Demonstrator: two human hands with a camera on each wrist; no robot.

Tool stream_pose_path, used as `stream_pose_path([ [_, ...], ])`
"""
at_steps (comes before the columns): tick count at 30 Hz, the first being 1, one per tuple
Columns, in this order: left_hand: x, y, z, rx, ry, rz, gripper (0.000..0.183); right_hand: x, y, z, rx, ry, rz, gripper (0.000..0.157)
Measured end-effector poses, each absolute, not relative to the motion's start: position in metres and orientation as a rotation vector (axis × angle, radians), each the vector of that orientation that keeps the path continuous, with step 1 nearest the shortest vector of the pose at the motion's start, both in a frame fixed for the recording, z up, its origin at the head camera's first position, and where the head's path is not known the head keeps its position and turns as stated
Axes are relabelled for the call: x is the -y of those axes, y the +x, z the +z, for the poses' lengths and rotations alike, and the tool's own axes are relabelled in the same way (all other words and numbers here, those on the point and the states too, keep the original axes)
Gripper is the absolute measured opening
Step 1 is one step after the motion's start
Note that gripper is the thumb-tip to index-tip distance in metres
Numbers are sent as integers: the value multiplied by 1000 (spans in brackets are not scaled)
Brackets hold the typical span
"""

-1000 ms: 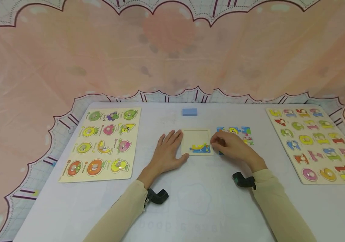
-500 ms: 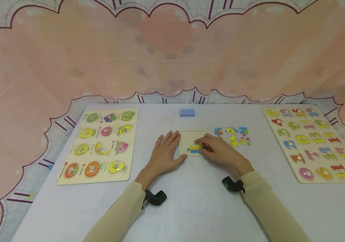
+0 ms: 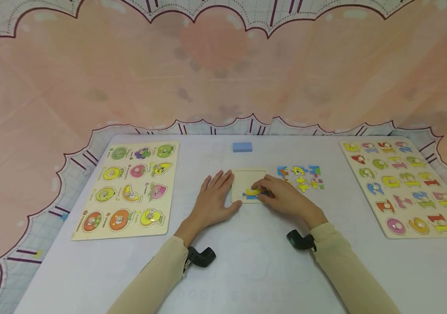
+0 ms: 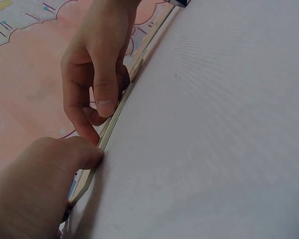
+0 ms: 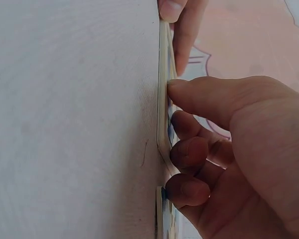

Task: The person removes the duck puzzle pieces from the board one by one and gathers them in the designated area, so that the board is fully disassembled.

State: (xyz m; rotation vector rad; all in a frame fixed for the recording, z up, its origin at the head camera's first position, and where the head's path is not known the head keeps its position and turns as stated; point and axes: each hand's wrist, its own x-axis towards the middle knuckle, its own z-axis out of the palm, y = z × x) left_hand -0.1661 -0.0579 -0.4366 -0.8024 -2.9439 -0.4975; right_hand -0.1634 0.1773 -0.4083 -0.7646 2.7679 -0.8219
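A small square wooden puzzle tray (image 3: 243,178) lies at the middle of the table. Yellow and blue puzzle pieces (image 3: 251,196) sit along its lower part. My left hand (image 3: 216,196) lies flat with fingers spread, its fingers and thumb steadying the tray's left edge. My right hand (image 3: 288,198) is bent over the tray's lower right, thumb and index finger down on a puzzle piece that they mostly hide. In the right wrist view the thumb of my right hand (image 5: 229,144) is at the tray edge (image 5: 163,99), the other fingers curled under.
Loose puzzle pieces (image 3: 302,178) lie right of the tray. A blue block (image 3: 242,147) sits behind it. A fruit puzzle board (image 3: 127,205) lies at left, a number puzzle board (image 3: 408,192) at right. A peach patterned cloth (image 3: 215,87) hangs behind the table.
My right hand has moved left from the loose pieces by the tray's right edge onto the pieces inside the tray, then stayed there. My left hand has kept its place on the tray.
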Motion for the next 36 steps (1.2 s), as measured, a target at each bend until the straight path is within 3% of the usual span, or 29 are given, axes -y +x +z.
stream_pose_path([
  [36,58,-166,-436,2946,-800,-493,78,-180,-162,-402,-2724,-676,-984,27],
])
